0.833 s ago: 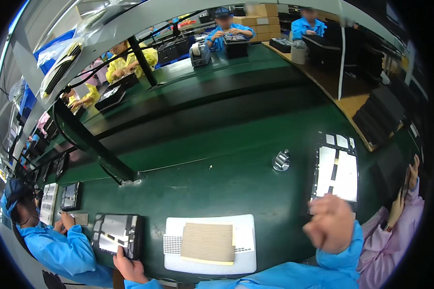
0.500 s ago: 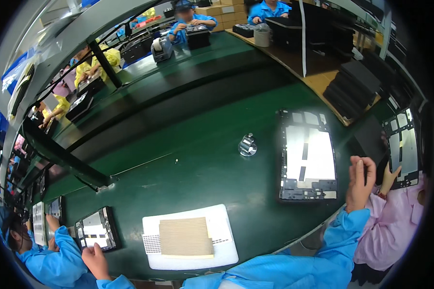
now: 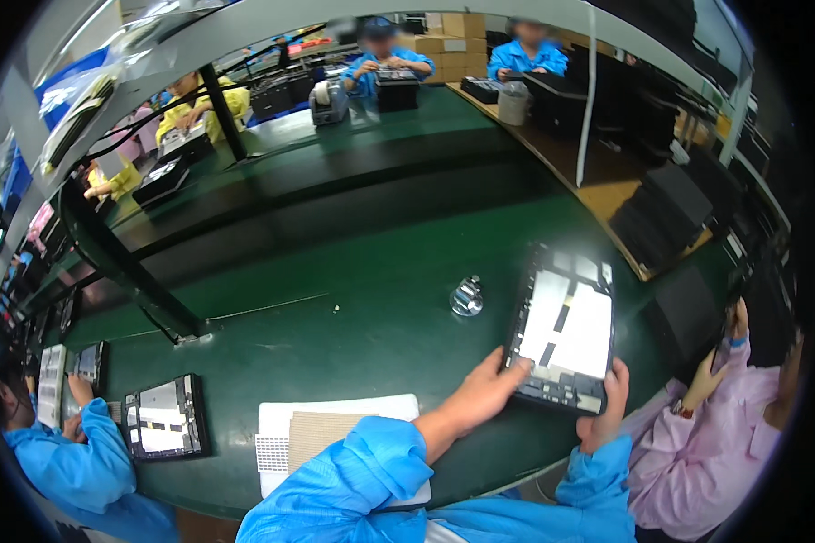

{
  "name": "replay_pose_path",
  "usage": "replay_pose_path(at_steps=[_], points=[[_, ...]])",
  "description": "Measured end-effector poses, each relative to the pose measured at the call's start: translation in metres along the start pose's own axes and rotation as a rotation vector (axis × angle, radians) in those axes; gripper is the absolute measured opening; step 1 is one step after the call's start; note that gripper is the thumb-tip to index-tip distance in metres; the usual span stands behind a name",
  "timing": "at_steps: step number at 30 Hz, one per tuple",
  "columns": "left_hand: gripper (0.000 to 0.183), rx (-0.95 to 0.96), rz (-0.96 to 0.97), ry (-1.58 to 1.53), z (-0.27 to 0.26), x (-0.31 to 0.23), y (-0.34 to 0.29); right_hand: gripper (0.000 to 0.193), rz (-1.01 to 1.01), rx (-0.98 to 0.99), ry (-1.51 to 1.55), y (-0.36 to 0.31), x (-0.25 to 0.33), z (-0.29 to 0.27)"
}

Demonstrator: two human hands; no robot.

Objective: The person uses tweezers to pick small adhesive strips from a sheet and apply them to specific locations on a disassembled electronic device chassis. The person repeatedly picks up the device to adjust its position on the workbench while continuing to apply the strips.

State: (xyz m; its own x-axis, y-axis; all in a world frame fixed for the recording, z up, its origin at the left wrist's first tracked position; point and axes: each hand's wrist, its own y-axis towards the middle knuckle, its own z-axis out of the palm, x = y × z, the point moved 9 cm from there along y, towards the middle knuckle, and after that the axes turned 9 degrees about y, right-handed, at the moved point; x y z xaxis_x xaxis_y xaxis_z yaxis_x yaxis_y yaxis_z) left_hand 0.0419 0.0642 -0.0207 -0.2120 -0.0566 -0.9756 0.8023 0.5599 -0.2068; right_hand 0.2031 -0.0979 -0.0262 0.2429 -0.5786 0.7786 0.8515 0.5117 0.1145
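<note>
Roomy bench (image 3: 371, 335), hands (image 3: 487, 389) gripping panel (image 3: 590, 312) edges, apparently tilted

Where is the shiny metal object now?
The metal object is in the head view, right of centre, on the green table, just left of the held panel.

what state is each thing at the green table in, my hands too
held panel, silver side showing; whether lifted, unclear
left hand, closed on its left edge
right hand, closed on its right edge
left-side panel, lying silver side up, untouched
white pad, flat, partly covered
brown ribbed sheet, lying on it, partly hidden
shiny metal piece, resting untouched
</note>
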Motion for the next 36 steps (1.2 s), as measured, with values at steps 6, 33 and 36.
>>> replay_pose_path(at_steps=[6,33,36], points=[[0.065,0.131,0.107,-0.120,-0.008,-0.033,-0.035,0.047,-0.101,-0.156,0.147,-0.054,0.003,0.021],[0.026,-0.794,0.277,-0.650,-0.223,0.034,-0.136,0.031,0.193,0.542,-0.096,-0.035,-0.151,0.256],[0.025,-0.793,0.278,-0.695,-0.224,0.042,-0.139,0.031,0.147,0.617,-0.254,-0.035,-0.134,0.274]])
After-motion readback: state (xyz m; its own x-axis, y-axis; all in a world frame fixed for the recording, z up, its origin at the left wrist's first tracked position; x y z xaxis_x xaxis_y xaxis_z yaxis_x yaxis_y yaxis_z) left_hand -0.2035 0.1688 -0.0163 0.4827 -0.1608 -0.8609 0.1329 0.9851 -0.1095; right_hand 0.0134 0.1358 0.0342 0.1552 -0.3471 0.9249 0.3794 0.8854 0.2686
